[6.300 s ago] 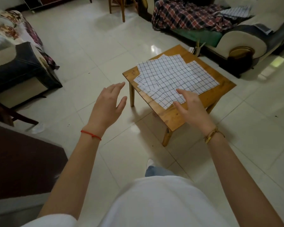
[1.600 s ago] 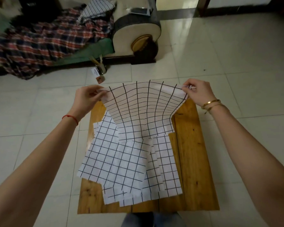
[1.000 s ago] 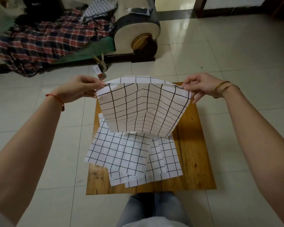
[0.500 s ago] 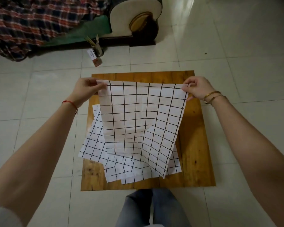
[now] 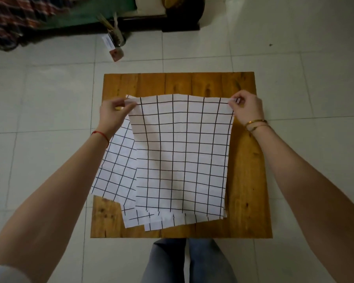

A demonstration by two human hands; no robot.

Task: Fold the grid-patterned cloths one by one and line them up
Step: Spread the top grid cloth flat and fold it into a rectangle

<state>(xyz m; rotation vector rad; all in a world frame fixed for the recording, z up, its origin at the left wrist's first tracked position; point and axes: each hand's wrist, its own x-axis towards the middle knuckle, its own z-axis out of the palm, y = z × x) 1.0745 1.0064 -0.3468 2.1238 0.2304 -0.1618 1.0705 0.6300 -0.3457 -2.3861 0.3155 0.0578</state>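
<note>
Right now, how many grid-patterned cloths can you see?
At least 3: one white black-grid cloth held by both hands, one poking out left, more edges below. Others may be hidden.

matt cloth (image 5: 182,152) (varnished wood table (image 5: 247,180))

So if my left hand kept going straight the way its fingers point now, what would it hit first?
Your left hand points rightward, pinching the top cloth at its far left corner, so it would push straight into that cloth. Beyond it lies your right hand, though heights are hard to judge.
</note>
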